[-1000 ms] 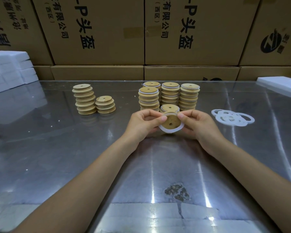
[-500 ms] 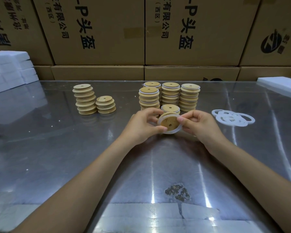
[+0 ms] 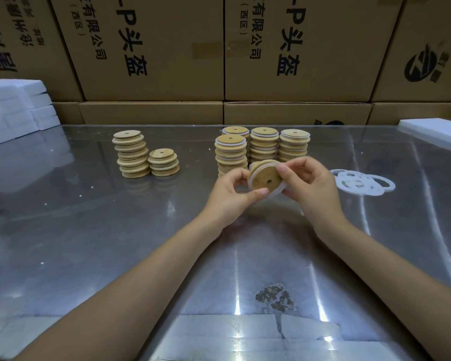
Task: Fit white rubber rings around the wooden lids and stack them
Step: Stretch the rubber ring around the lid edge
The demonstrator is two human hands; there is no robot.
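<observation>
Wooden lid with white ring pinched between left hand, right hand grips; far rim hidden.

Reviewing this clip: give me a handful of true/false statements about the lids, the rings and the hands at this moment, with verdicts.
1. Both hands hold one wooden lid above the table. True: the left hand and the right hand grip it from either side.
2. The held lid has no ring on it. False: a white rubber ring runs around its rim.
3. The loose rings lie on the table to the right of the hands. True.
4. The two stacks of bare lids stand to the right of the ringed stacks. False: they stand to the left.
5. The table is bare wood. False: its surface is shiny and reflective.
</observation>
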